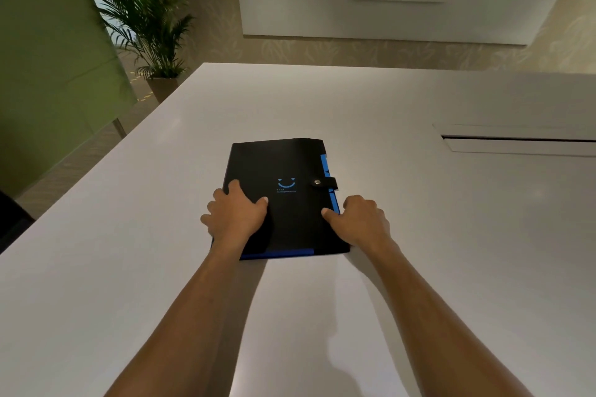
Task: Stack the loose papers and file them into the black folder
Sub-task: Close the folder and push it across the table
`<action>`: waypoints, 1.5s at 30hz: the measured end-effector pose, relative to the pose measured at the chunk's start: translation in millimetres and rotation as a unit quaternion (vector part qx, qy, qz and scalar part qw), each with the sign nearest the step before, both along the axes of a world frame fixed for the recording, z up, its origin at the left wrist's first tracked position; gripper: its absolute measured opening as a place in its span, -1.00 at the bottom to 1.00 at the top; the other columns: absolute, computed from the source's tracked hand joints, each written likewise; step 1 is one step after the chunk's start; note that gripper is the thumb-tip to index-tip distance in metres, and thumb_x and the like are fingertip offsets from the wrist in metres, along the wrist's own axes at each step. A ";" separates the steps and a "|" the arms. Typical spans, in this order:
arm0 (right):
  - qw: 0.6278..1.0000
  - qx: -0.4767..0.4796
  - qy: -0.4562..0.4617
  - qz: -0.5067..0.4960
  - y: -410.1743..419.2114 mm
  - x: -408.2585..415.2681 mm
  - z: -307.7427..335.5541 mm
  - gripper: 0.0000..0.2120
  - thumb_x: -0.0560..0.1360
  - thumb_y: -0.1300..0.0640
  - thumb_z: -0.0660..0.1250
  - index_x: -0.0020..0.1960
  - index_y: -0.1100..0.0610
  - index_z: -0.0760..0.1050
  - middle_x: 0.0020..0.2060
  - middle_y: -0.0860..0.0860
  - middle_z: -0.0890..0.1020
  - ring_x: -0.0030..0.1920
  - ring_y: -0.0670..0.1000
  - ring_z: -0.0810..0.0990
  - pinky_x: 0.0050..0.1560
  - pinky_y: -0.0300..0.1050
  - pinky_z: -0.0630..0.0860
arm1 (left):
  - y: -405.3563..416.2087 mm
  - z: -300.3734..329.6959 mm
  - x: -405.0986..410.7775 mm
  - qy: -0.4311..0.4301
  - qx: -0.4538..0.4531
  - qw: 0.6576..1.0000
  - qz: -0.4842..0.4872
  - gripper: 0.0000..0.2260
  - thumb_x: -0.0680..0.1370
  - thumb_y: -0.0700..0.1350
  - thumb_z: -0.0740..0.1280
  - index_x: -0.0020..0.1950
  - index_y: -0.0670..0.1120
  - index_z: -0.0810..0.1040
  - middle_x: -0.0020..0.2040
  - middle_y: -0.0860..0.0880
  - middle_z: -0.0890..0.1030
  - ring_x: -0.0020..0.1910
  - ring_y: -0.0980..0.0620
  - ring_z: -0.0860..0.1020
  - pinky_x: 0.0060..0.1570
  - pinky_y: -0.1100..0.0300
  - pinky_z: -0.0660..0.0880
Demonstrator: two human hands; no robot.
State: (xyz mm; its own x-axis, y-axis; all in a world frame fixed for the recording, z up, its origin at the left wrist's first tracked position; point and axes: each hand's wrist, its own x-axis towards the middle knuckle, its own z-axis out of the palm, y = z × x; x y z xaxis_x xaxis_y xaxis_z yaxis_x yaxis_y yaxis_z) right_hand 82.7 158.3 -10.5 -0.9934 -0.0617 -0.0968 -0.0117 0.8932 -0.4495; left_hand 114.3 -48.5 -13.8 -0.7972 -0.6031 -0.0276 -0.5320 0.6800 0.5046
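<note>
Two grips on black folder (292, 161): left hand (236, 213) wide atop its cover, right hand (362, 220) tight round its right edge.

Both forearms extended forward, left hand (237, 214) spread flat, right hand (361, 219) fingers curled

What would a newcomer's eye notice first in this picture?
The black folder lies closed in the middle of the white table, a blue smile on its cover. The left hand and right hand rest at its side edges. A potted palm stands behind, far left.
</note>
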 end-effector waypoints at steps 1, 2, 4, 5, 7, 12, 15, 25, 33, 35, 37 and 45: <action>1.000 -0.002 -0.007 -0.002 -1.5 -0.7 -1.6 -0.61 0.52 -0.25 0.28 -0.02 0.09 0.39 -0.15 0.02 0.54 -0.17 0.02 0.53 -0.26 -0.14 0.41 | -3.3 2.1 -1.3 0.010 0.027 1.000 0.006 -0.36 0.47 0.20 0.33 0.46 -0.01 0.25 0.35 -0.16 0.40 0.31 -0.23 0.40 0.28 -0.16 0.30; 1.000 -0.013 -0.013 -0.007 -2.2 -1.2 -2.0 -0.60 0.51 -0.26 0.28 -0.04 0.09 0.38 -0.17 0.02 0.53 -0.18 0.01 0.54 -0.26 -0.14 0.41 | -7.0 5.2 -1.9 0.024 0.057 0.998 0.011 -0.36 0.46 0.19 0.36 0.45 -0.01 0.26 0.33 -0.16 0.42 0.29 -0.23 0.43 0.28 -0.15 0.34; 0.995 -0.084 -0.040 -0.037 -1.0 -5.0 -3.6 -0.59 0.51 -0.25 0.30 -0.09 0.12 0.39 -0.24 0.01 0.53 -0.24 -0.02 0.52 -0.29 -0.15 0.42 | -18.1 10.7 -3.1 0.064 0.142 0.987 0.027 -0.38 0.44 0.13 0.41 0.42 -0.02 0.30 0.31 -0.14 0.47 0.25 -0.21 0.48 0.24 -0.13 0.43; 0.987 -0.135 -0.056 -0.059 0.7 -7.4 -4.4 -0.58 0.50 -0.23 0.31 -0.09 0.15 0.43 -0.23 0.02 0.55 -0.24 -0.02 0.54 -0.25 -0.13 0.48 | -23.5 12.3 -4.4 0.084 0.200 0.975 0.039 -0.40 0.45 0.08 0.43 0.41 -0.04 0.31 0.32 -0.14 0.47 0.24 -0.19 0.49 0.21 -0.09 0.46; 0.974 -0.197 -0.070 -0.092 4.8 -11.5 -4.0 -0.60 0.51 -0.18 0.34 0.01 0.18 0.49 -0.12 0.07 0.62 -0.13 0.04 0.61 -0.13 -0.07 0.54 | -30.1 14.8 -8.5 0.105 0.317 0.941 0.057 -0.42 0.47 -0.02 0.45 0.42 -0.08 0.32 0.36 -0.15 0.45 0.27 -0.19 0.47 0.18 -0.04 0.48; 0.938 -0.318 -0.098 -0.102 17.2 -18.2 0.6 -0.66 0.56 0.01 0.35 0.23 0.13 0.35 0.09 0.10 0.58 0.06 0.08 0.60 0.03 0.01 0.59 | -18.6 15.5 -26.8 0.136 0.383 0.913 0.036 -0.55 0.52 -0.19 0.39 0.37 -0.08 0.36 0.25 -0.15 0.53 0.13 -0.13 0.53 0.04 0.01 0.52; 0.927 -0.348 -0.091 -0.105 35.9 -26.2 1.7 -0.68 0.57 0.05 0.34 0.24 0.10 0.32 0.10 0.10 0.57 0.06 0.08 0.61 0.11 0.07 0.60 | -4.0 18.2 -41.0 0.150 0.380 0.913 0.009 -0.58 0.53 -0.20 0.37 0.36 -0.05 0.37 0.23 -0.12 0.55 0.13 -0.12 0.55 0.08 -0.01 0.55; 0.904 -0.405 0.008 -0.134 136.8 -99.3 17.3 -0.68 0.55 0.10 0.38 0.24 0.08 0.37 0.06 0.13 0.61 -0.01 0.10 0.67 0.05 0.12 0.64 | 95.3 38.3 -113.4 0.176 0.271 0.933 -0.157 -0.56 0.60 -0.08 0.30 0.46 0.01 0.30 0.43 -0.04 0.39 0.37 -0.09 0.41 0.29 0.01 0.43; 0.900 -0.411 0.030 -0.143 233.1 -210.7 27.5 -0.66 0.55 0.13 0.39 0.26 0.12 0.37 0.08 0.13 0.62 0.02 0.10 0.66 0.07 0.07 0.63 | 193.5 38.6 -223.5 0.184 0.220 0.942 -0.176 -0.59 0.58 -0.01 0.31 0.41 -0.02 0.37 0.39 -0.06 0.44 0.33 -0.10 0.44 0.23 0.08 0.43; 0.901 -0.407 0.034 -0.147 251.1 -240.1 28.4 -0.65 0.55 0.13 0.39 0.27 0.13 0.37 0.07 0.13 0.61 0.00 0.08 0.65 -0.02 0.00 0.63 | 212.2 38.1 -253.5 0.192 0.213 0.942 -0.173 -0.59 0.57 0.00 0.34 0.39 -0.05 0.40 0.36 -0.07 0.47 0.30 -0.10 0.46 0.16 0.13 0.42; 0.902 -0.402 0.041 -0.150 264.9 -269.5 28.8 -0.63 0.55 0.14 0.39 0.30 0.15 0.37 0.06 0.11 0.60 -0.04 0.03 0.63 -0.17 -0.13 0.57 | 226.2 37.0 -282.7 0.196 0.205 0.943 -0.172 -0.61 0.56 -0.01 0.35 0.35 -0.06 0.43 0.33 -0.07 0.50 0.28 -0.09 0.48 0.10 0.18 0.40; 0.911 -0.377 0.048 -0.163 292.3 -365.9 17.0 -0.64 0.56 0.13 0.36 0.31 0.16 0.36 0.07 0.10 0.55 0.01 0.04 0.57 -0.05 -0.08 0.54 | 253.4 24.7 -385.7 0.168 0.195 0.950 -0.180 -0.71 0.58 -0.10 0.32 0.30 -0.09 0.47 0.29 -0.07 0.51 0.24 -0.08 0.49 0.11 0.16 0.43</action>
State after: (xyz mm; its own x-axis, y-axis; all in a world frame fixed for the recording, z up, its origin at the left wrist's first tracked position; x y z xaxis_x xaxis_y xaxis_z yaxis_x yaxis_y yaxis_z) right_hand -283.2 450.6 6.4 -0.9724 0.2254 -0.0604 0.1272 0.2949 -0.9470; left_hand -271.4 204.9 10.9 -0.9530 -0.2862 0.0995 -0.0653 0.5147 0.8549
